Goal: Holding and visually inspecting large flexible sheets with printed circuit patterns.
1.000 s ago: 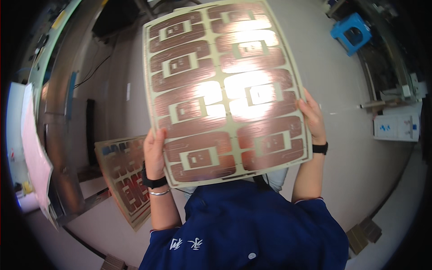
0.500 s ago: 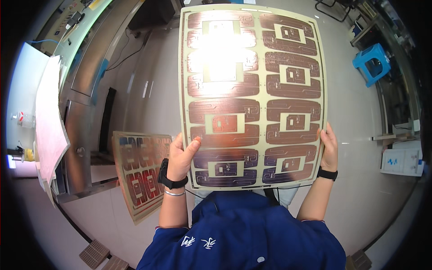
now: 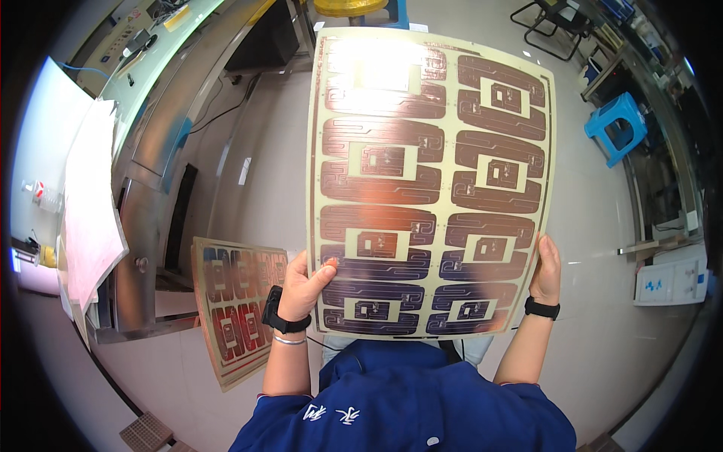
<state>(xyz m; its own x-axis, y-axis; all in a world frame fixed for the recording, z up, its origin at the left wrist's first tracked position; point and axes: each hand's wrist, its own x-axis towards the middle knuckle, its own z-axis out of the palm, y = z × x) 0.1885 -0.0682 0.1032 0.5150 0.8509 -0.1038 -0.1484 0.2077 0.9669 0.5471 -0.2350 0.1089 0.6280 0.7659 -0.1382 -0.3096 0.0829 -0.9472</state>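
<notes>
Copper-patterned, cream rectangular circuit sheet [image 3: 429, 181] is held upright, long axis running up and away from both hands. Left hand [image 3: 305, 286] pinches its lower left edge; right hand [image 3: 546, 267] clasps the lower right edge. Both are equally near.

Electronics workshop: copper circuit panels [image 3: 429, 181], workbench [image 3: 143, 98]

shirt: blue, short sleeves, white chest marks | wrists: black bands | left wrist: thin silver bracelet
</notes>
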